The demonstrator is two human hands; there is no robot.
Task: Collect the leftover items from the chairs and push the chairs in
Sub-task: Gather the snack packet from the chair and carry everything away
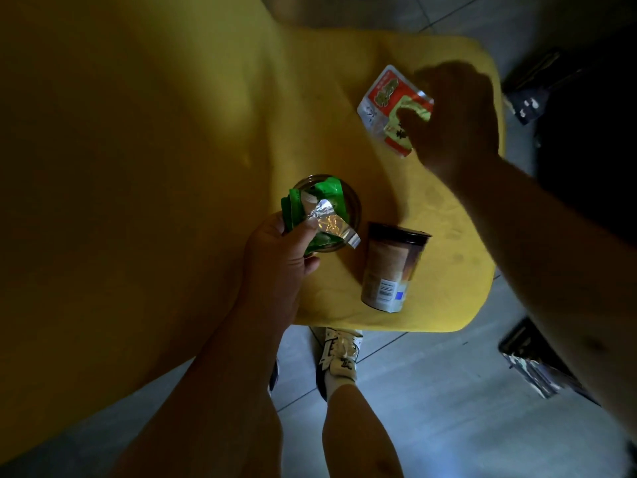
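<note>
I look down on a yellow chair (310, 115). My left hand (279, 260) grips a crumpled green and silver wrapper (320, 215), held over a round dark-rimmed container (351, 198) on the seat. A brown paper cup (389, 270) with a dark lid lies on its side near the seat's front edge. My right hand (455, 125) is down on a red and white snack packet (389, 101) at the seat's far right, its fingers curled onto the packet's edge.
The chair's back and armrest fill the left of the view. Grey floor tiles (431, 391) lie below, with my shoe (339, 353) under the seat's front edge. Dark objects (531, 360) stand on the floor at the right.
</note>
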